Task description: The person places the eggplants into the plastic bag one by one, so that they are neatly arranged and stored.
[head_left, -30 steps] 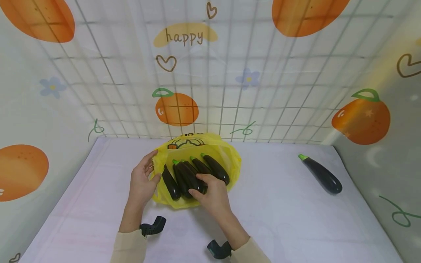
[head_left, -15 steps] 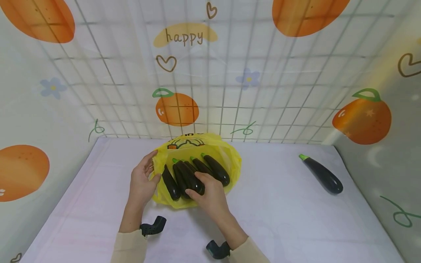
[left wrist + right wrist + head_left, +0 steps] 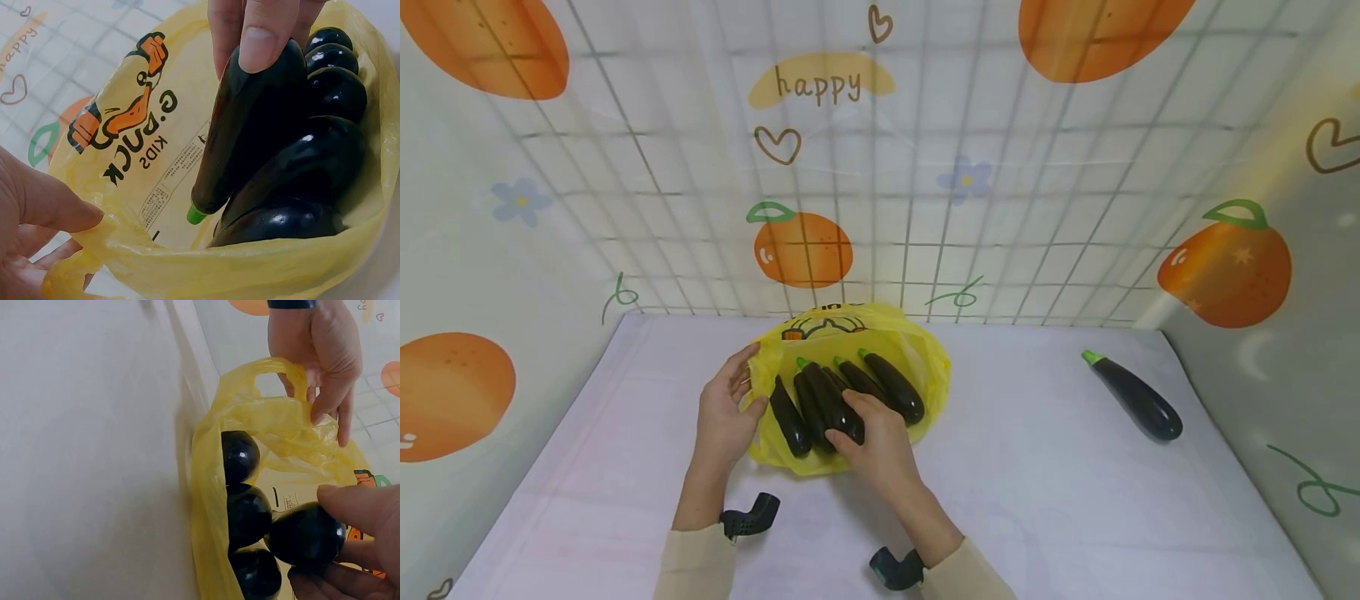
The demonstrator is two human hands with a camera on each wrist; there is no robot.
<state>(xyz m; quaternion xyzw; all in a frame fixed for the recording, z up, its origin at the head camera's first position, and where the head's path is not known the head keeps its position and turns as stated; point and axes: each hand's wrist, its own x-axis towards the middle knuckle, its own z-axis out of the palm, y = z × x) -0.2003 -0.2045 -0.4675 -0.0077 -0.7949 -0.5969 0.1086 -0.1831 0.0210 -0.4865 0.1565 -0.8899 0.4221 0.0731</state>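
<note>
A yellow plastic bag (image 3: 936, 375) lies with its mouth wide open at the back middle of the table. My left hand (image 3: 726, 421) pinches the left rim of the bag between thumb and fingers. Thumb and fingers of my right hand (image 3: 883, 442) grip the thick end of a dark eggplant (image 3: 240, 131), whose green stem points away from me. This eggplant is inside the bag's mouth, above the others. Several more eggplants (image 3: 306, 162) lie side by side in the bag, partly hidden by the held one and my right hand.
Another eggplant (image 3: 1133, 396) lies alone at the right of the white-covered table (image 3: 1037, 492). A wire grid (image 3: 910, 242) behind a sheet printed with oranges stands directly behind the bag. Printed sheets also close off both sides.
My right hand has shifted slightly left, and the eggplant in its grip has moved a little with it. The left hand and the bag have stayed in place.
</note>
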